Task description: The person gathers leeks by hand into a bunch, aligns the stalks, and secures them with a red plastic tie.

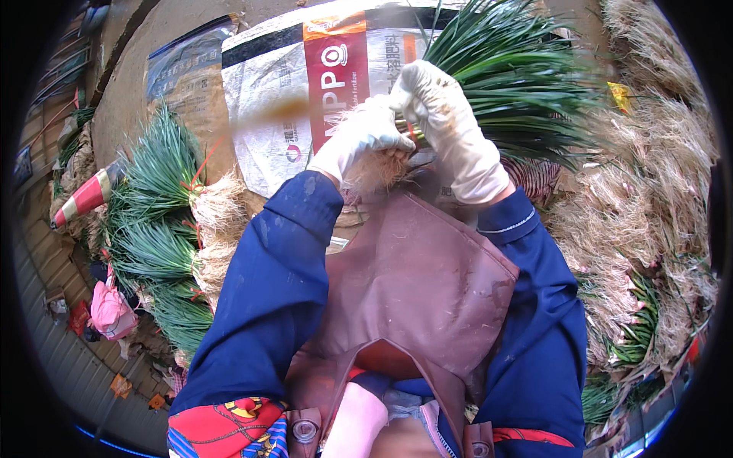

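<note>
A thick bunch of long green onion-like seedlings [511, 84] lies with its leaves fanned to the far right and its pale roots [379, 169] toward me. My left hand [368, 137], in a white glove, is closed around the bunch just above the roots. My right hand [450, 133], gloved likewise, is closed at the base of the leaves, its curled fingers against the left hand's. A thin red tie [412, 136] shows between the two hands. The fingertips are partly hidden, so whether they pinch the tie I cannot tell.
A printed white sack [263, 130] lies flat beneath the work. Tied bunches [156, 248] are stacked at the left, near a red and white package [82, 200] and a pink bag [112, 311]. Loose rooted seedlings [634, 206] are heaped on the right. A brown apron [412, 267] covers my front.
</note>
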Available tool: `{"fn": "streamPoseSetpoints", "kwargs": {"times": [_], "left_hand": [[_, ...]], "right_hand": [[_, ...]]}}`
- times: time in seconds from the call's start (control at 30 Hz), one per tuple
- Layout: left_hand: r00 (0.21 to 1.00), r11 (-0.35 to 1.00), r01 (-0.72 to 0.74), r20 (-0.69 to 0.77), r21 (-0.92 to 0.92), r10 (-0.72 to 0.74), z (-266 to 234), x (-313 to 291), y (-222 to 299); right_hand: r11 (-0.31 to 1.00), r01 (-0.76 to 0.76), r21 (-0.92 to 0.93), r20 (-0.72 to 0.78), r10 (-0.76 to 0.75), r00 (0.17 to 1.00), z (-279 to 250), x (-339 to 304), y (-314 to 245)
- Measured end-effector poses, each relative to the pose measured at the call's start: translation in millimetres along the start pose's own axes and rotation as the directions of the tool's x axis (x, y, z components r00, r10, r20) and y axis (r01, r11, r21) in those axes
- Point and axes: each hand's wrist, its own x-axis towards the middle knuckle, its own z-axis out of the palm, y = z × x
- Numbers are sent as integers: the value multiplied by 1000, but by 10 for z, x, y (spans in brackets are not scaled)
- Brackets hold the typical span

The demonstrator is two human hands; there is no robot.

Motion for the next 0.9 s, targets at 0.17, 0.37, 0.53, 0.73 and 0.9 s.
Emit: {"fn": "streamPoseSetpoints", "kwargs": {"times": [0.17, 0.37, 0.53, 0.73, 0.9], "left_hand": [[966, 989, -18, 252, -147, 56, -318, 103, -161], [741, 745, 59, -530, 664, 413, 117, -215, -205], [783, 723, -4, -447, 691, 432, 198, -303, -352], [691, 859, -71, -596, 507, 409, 281, -140, -607], [612, 771, -170, -547, 614, 571, 288, -11, -808]], "right_hand": [[964, -30, 266, -80, 53, 995, -28, 652, 64], [967, -47, 251, -151, 87, 985, -64, 927, 392], [943, -307, -127, -237, 271, 933, 193, 478, 277], [941, -69, -330, -55, 54, 997, 419, -439, 155], [842, -118, -527, 66, 179, 982, 307, -954, 182]]}}
